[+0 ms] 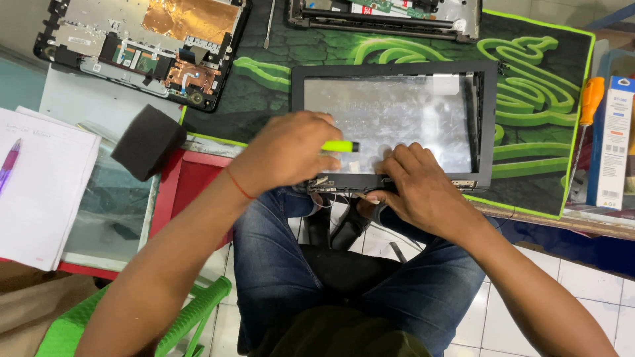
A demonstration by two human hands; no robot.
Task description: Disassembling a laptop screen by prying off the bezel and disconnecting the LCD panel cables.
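A laptop screen assembly (397,109) with a black frame and silvery back panel lies on a green-and-black mat (529,73), its near edge hanging over the table toward my lap. My left hand (288,152) is closed around a small tool with a yellow-green handle (338,147), held over the panel's lower left. My right hand (417,188) presses on the frame's bottom edge near the hinge, fingers curled over the rim. Loose thin cables hang below the hinge area.
An opened laptop base (142,43) showing copper foil and circuit parts lies at the top left. Another chassis (390,16) sits at the top. A black foam block (147,140), a paper pad with a pen (40,185), an orange-handled screwdriver (590,99) and a blue-white box (615,142) are around.
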